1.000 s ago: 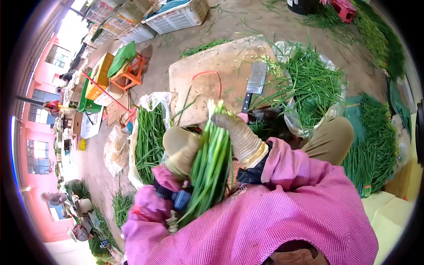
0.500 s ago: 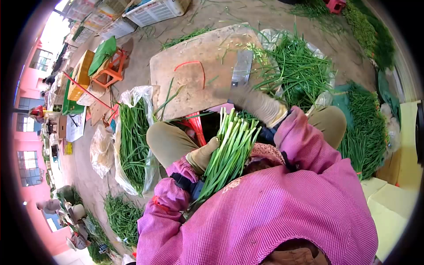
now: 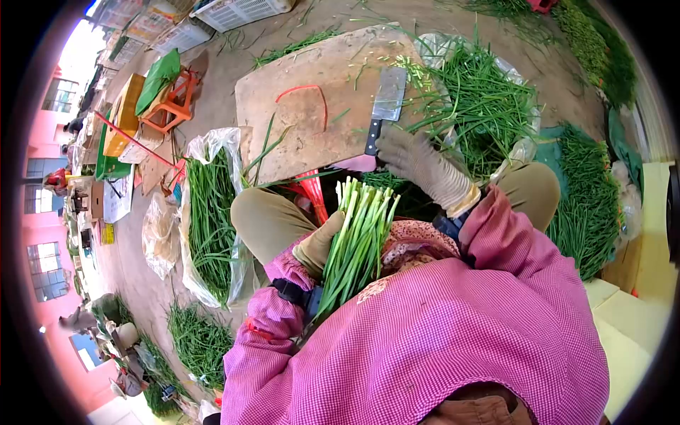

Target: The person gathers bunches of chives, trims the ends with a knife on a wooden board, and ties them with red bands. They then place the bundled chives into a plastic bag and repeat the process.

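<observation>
My gloved left hand [image 3: 319, 246] is wrapped around a bunch of garlic chives [image 3: 358, 237], pale cut ends upward and green leaves hanging toward my lap. My gloved right hand [image 3: 419, 161] is open, its fingers stretched out just right of the cleaver's black handle. That cleaver [image 3: 388, 95] lies on a worn wooden board [image 3: 304, 113], its handle reaching over the near edge. Beside my right hand is a heap of loose chives [image 3: 482, 106] on clear plastic. Red ties [image 3: 312, 195] hang between my knees at the board's near edge.
A plastic bag of chives [image 3: 212, 223] lies left of my knee. More chives [image 3: 584, 205] are piled at the right. An orange stool [image 3: 170, 106] and white crates [image 3: 241, 10] stand farther off. A red strip [image 3: 301, 88] curls on the board.
My right hand, blurred over the cleaver's handle before, has moved right and toward me, uncovering the handle. My left hand and its bunch have shifted slightly left in view.
</observation>
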Action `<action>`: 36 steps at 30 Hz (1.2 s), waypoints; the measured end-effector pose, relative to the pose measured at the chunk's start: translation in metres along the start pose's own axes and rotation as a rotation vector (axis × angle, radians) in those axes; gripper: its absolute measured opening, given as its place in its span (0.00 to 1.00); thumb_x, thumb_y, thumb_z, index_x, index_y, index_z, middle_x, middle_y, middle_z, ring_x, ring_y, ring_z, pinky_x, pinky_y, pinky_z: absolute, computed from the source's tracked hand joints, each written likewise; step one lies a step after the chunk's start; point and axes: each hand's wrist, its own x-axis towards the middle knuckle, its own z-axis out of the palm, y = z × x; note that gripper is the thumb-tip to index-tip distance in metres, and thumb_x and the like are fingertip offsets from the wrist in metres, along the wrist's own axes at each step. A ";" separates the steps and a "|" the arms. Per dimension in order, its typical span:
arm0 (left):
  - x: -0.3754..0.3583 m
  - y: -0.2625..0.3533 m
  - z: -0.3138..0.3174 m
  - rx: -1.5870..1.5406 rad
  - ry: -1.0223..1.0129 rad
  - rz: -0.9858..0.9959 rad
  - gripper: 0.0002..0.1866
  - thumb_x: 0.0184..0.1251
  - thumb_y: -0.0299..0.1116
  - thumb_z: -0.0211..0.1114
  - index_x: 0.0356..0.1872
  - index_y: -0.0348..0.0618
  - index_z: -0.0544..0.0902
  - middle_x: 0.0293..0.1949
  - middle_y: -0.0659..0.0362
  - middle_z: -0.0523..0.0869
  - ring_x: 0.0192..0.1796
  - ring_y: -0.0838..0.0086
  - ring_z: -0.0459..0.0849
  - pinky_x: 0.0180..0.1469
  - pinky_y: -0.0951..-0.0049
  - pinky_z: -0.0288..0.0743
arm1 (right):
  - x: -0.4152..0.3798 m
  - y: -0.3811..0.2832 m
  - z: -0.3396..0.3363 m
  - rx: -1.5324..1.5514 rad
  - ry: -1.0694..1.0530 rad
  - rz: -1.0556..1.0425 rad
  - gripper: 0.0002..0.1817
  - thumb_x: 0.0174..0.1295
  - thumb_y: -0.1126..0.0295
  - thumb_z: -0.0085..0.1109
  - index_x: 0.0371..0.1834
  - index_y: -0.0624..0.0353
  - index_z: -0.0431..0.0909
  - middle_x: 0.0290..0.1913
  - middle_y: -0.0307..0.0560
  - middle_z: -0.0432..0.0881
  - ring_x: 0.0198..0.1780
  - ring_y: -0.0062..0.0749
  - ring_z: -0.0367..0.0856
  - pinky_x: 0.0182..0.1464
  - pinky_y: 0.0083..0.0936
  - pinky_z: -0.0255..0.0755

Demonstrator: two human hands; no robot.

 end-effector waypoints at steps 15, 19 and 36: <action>-0.005 -0.016 0.000 0.601 0.126 0.252 0.21 0.79 0.47 0.51 0.61 0.44 0.75 0.47 0.59 0.84 0.45 0.73 0.83 0.47 0.70 0.79 | 0.013 0.065 0.046 -0.273 -0.058 0.066 0.24 0.66 0.67 0.63 0.63 0.61 0.71 0.45 0.46 0.82 0.45 0.28 0.83 0.51 0.24 0.78; -0.017 0.012 0.026 0.078 0.315 0.003 0.25 0.75 0.34 0.58 0.69 0.38 0.65 0.51 0.56 0.81 0.51 0.75 0.79 0.52 0.75 0.75 | 0.012 0.070 0.051 -0.162 0.188 0.057 0.11 0.62 0.72 0.61 0.46 0.62 0.81 0.35 0.38 0.83 0.38 0.21 0.80 0.44 0.21 0.76; -0.051 0.024 0.049 0.192 0.323 0.137 0.30 0.65 0.38 0.66 0.67 0.39 0.70 0.42 0.55 0.85 0.45 0.65 0.85 0.46 0.67 0.83 | 0.072 0.025 0.092 0.182 -0.095 0.201 0.46 0.62 0.33 0.55 0.74 0.56 0.61 0.70 0.53 0.63 0.59 0.38 0.73 0.62 0.35 0.71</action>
